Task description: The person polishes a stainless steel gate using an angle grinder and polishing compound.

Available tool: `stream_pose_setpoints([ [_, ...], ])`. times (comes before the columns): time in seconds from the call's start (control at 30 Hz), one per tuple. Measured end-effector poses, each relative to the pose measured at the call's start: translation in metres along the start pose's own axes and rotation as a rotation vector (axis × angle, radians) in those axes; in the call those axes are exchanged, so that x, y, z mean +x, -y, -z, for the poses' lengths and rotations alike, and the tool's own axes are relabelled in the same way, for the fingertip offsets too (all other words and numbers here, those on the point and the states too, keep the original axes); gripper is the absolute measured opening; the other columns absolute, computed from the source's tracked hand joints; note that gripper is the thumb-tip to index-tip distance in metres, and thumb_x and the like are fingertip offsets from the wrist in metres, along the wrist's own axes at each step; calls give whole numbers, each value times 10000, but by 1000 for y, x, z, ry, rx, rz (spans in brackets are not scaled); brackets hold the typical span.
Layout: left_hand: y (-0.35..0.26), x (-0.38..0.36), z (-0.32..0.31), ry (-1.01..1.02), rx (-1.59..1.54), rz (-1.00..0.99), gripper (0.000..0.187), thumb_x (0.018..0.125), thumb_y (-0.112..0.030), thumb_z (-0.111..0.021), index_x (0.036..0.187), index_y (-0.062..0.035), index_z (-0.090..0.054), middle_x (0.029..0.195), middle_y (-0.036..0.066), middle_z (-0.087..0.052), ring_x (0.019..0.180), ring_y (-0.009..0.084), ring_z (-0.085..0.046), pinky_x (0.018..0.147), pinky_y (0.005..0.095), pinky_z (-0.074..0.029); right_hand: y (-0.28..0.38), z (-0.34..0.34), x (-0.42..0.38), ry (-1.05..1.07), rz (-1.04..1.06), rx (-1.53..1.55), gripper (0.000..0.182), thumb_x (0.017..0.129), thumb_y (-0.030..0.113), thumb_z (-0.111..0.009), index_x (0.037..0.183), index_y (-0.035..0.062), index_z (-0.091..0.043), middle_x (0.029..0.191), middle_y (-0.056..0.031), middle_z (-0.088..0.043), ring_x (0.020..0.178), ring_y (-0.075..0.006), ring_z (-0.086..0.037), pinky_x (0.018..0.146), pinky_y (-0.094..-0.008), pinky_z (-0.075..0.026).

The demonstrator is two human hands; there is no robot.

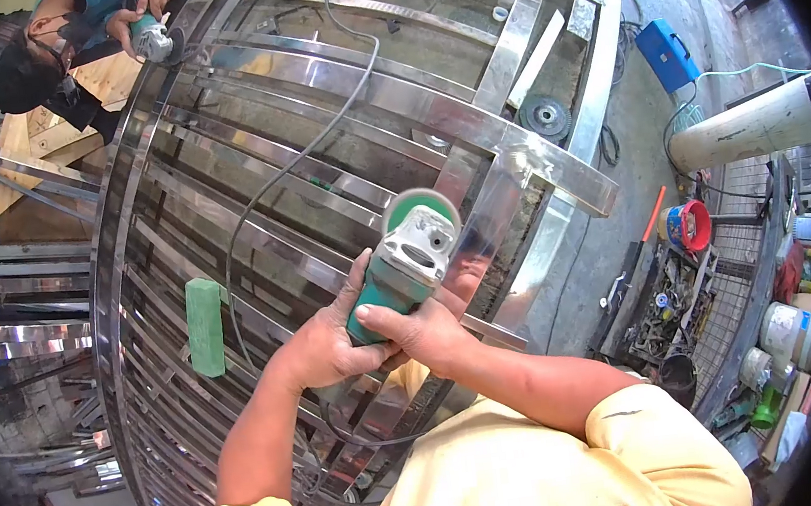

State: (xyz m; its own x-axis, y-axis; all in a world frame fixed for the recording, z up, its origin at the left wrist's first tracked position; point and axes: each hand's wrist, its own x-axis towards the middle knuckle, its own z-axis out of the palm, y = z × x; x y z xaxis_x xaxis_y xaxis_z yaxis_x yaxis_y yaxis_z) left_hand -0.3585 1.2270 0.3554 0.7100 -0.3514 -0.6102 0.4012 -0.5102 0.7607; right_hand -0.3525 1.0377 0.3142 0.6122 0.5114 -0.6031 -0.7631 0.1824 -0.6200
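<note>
Both of my hands are wrapped round the green body of an angle grinder [407, 265], low in the middle of the head view. My left hand [334, 340] grips it from the left side, and my right hand [425, 328] from the right, with its thumb on top. The grinder's round disc [420, 202] points away from me, over the bars of a shiny metal frame [450, 115]. A green block [205, 328] lies on the bars to the left. Whether the disc touches the metal cannot be made out.
At the upper left a co-worker [35, 70] holds another grinder [154, 40] over the frame's edge. A cable [269, 173] crosses the bars. On the right are a blue case [667, 55], a red bucket [689, 226], a pale cylinder [743, 126] and a cluttered rack [743, 316].
</note>
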Motion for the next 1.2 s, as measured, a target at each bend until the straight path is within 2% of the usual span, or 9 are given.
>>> stream_pose_setpoints([
  [0.23,-9,11,-10,-46,-24,13,1288,729,-257,-808,1670,-311,70,1391,209,-622,1212,335,-653,1057,390,-485,20,16,1,37,-159,-43,729,867,465,-823,1394,26,-575,1219,-135,-673,962,-196,-682,761,-348,-594],
  [0.37,-13,-5,-20,-107,78,10,1290,719,-267,-793,1671,-245,78,1331,237,-652,1212,379,-664,1037,401,-500,4,16,-3,70,3,-121,754,863,422,-835,1445,45,-537,1278,-133,-658,1116,-214,-646,938,-363,-550],
  [0.5,-24,-9,-19,-69,98,122,1291,698,-277,-768,1666,-197,83,1210,265,-693,1159,426,-676,1010,427,-518,-3,14,-6,71,48,-114,746,881,397,-818,1453,23,-517,1292,-145,-650,1149,-229,-638,978,-373,-537],
  [0.63,-19,11,-21,-98,92,-22,1258,724,-265,-759,1657,-339,82,1324,279,-639,1172,437,-663,1014,438,-519,11,28,1,46,-64,-94,749,890,437,-796,1439,19,-505,1271,-156,-642,1110,-234,-653,908,-382,-580],
  [0.73,-16,1,-24,-99,43,50,1289,686,-211,-783,1676,-271,40,1289,233,-668,1169,378,-675,1018,405,-504,3,26,-4,75,-37,-74,766,887,442,-800,1448,21,-493,1267,-149,-639,1128,-232,-642,926,-375,-570],
  [0.77,-29,-8,-20,-41,69,137,1281,726,-265,-773,1651,-325,111,1276,293,-655,1143,463,-664,992,455,-532,3,21,-9,79,-12,-115,776,881,431,-814,1453,23,-487,1267,-137,-634,1134,-233,-633,938,-375,-560],
  [1.0,-13,-63,-49,-180,117,138,1288,718,-259,-829,1664,-278,45,1286,275,-643,1109,490,-655,985,485,-533,-24,7,-25,286,66,-165,698,897,322,-827,1440,29,-501,1302,-110,-620,1220,-207,-568,1035,-379,-487],
  [1.03,-5,-67,-59,-318,149,6,1266,697,-259,-854,1674,-209,-51,1260,267,-644,1057,472,-675,925,484,-563,-17,7,-27,336,-16,-156,680,891,303,-833,1425,28,-515,1307,-106,-620,1223,-201,-566,1048,-374,-481],
  [1.2,6,-79,-93,-645,237,-28,1095,655,-239,-870,1560,56,-329,1133,235,-670,940,400,-708,767,466,-604,1,3,-18,462,-191,-208,687,876,330,-851,1404,25,-534,1322,-98,-625,1221,-202,-576,1059,-372,-482],
])
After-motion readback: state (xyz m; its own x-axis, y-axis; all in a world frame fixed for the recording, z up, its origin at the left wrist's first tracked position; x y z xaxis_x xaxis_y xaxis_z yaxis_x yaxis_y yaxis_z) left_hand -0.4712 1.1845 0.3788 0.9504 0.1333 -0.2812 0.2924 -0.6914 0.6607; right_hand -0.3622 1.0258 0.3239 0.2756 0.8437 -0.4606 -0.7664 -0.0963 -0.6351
